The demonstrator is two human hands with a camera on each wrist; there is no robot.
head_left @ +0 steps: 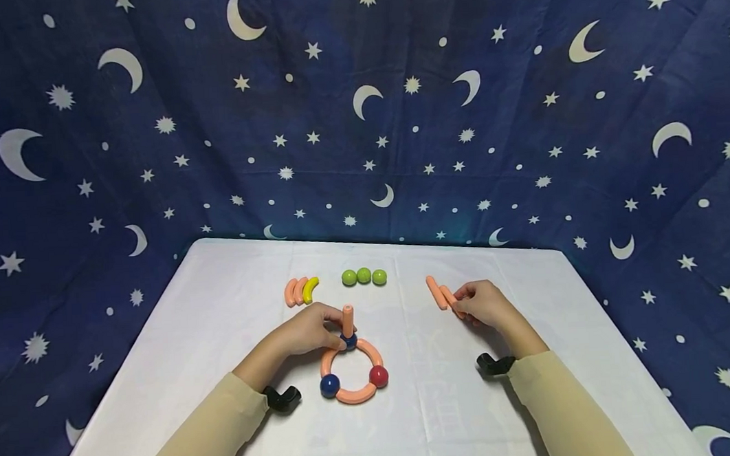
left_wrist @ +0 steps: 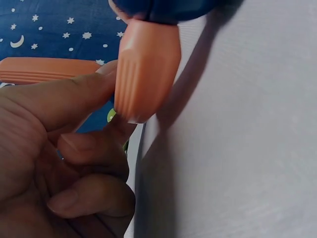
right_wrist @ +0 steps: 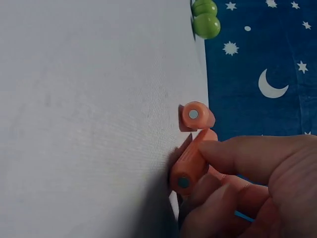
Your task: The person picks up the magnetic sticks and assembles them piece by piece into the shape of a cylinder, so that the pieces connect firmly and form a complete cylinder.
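Observation:
In the head view, my left hand [head_left: 311,327] pinches a dark blue ball [head_left: 349,342] at the far side of a ring. An orange straight magnetic rod [head_left: 348,320] stands upright on that ball. Orange curved rods [head_left: 356,396] join it to another blue ball [head_left: 330,385] and a red ball [head_left: 378,376]. Close up in the left wrist view, a curved rod [left_wrist: 148,69] partly hides the gripped ball. My right hand [head_left: 483,303] holds a straight orange magnetic rod [right_wrist: 190,163] between thumb and fingers, low over the table. Beside it lies a similar orange rod [head_left: 436,293].
Behind the ring, two curved orange rods [head_left: 295,292] and a curved yellow rod [head_left: 310,290] lie side by side. Three green balls [head_left: 364,275] sit in a row to their right. The white table [head_left: 220,297] ends at a starry blue cloth [head_left: 334,105].

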